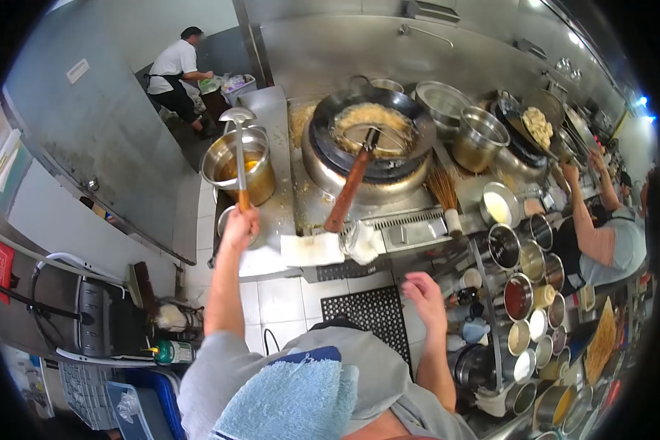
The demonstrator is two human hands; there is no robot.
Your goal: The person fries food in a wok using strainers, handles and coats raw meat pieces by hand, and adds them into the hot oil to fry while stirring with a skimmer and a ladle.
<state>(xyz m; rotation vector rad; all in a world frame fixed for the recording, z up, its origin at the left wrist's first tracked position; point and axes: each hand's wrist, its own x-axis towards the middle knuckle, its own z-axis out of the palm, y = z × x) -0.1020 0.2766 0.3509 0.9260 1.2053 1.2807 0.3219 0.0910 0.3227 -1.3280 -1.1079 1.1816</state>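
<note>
My left hand [240, 226] is closed round the wooden handle of a metal ladle [238, 117], whose bowl is above a steel pot [265, 180] of amber liquid. My right hand [424, 288] hangs in front of the counter with nothing in it, its fingers partly curled. Ahead of me a large black wok [330, 110] holds bubbling oil. Across it lies a wire skimmer with a wooden handle [350, 187]. Folded white cloths [312, 250] lie on the counter's front edge, beside a bamboo brush [443, 187].
At the right a co-worker [617, 246] handles a second wok with pale food [537, 127]. Another person [176, 73] bends over containers at the back left. Steel containers of sauces [518, 297] fill a rack on my right. A black mat [374, 315] lies on the floor.
</note>
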